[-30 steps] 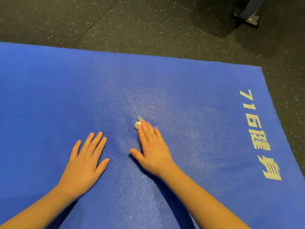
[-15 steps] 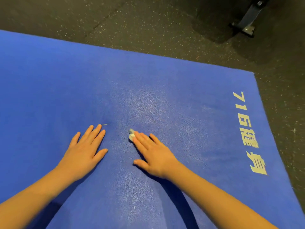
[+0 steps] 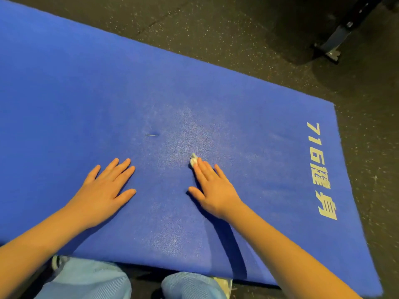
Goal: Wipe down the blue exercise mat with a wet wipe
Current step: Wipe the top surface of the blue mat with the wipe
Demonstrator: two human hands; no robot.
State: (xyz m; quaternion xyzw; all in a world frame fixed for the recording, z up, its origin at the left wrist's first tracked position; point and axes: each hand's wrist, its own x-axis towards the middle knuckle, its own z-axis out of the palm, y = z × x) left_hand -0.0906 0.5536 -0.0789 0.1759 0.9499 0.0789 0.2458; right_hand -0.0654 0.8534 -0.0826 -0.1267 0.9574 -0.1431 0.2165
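The blue exercise mat (image 3: 86,93) lies flat on a dark speckled floor and fills most of the view, with pale yellow lettering (image 3: 321,169) along its right end. My right hand (image 3: 212,188) lies flat near the mat's middle, straight fingers pressing a small wadded white wet wipe (image 3: 193,160) that peeks out beyond the fingertips. My left hand (image 3: 103,188) rests palm down on the mat to the left, fingers spread, holding nothing. A paler, sheeny patch shows on the mat around and beyond the wipe.
A small dark nick or thread (image 3: 151,135) marks the mat above my left hand. My knees in light blue trousers (image 3: 86,279) sit at the mat's near edge. A metal equipment foot (image 3: 333,47) stands on the floor at the top right.
My right hand has shifted slightly rightward with the wipe. Both hands sit farther from the nick than before. The view has tilted down, so my knees and the mat's near edge show.
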